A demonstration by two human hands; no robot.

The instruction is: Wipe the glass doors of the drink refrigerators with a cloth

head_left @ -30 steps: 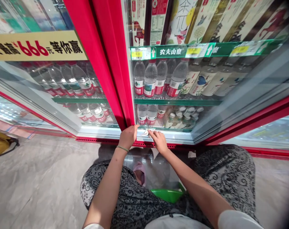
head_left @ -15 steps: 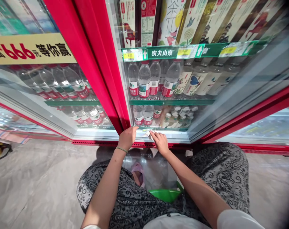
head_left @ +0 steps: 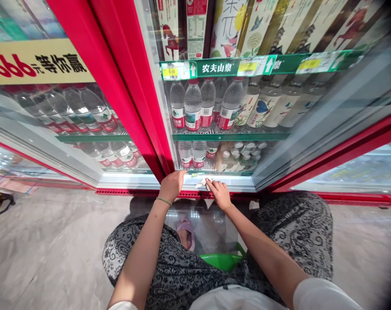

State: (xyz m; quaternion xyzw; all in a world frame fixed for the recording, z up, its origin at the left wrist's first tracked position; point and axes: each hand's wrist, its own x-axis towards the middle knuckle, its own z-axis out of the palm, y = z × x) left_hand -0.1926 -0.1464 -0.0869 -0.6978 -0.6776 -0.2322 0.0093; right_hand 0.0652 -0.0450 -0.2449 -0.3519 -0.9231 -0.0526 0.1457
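In the head view, the red-framed drinks cooler (head_left: 124, 94) holds rows of bottled water (head_left: 193, 105) on green shelves, and a green plastic tub (head_left: 220, 261) sits at 6 o'clock below my arms. My left hand (head_left: 172, 186) curls over the white door sill (head_left: 237, 183), though I cannot tell whether it grips. My right hand (head_left: 218, 193) pinches narrowly on a crumpled white cloth (head_left: 201, 183), lying at its 10 o'clock on the sill.
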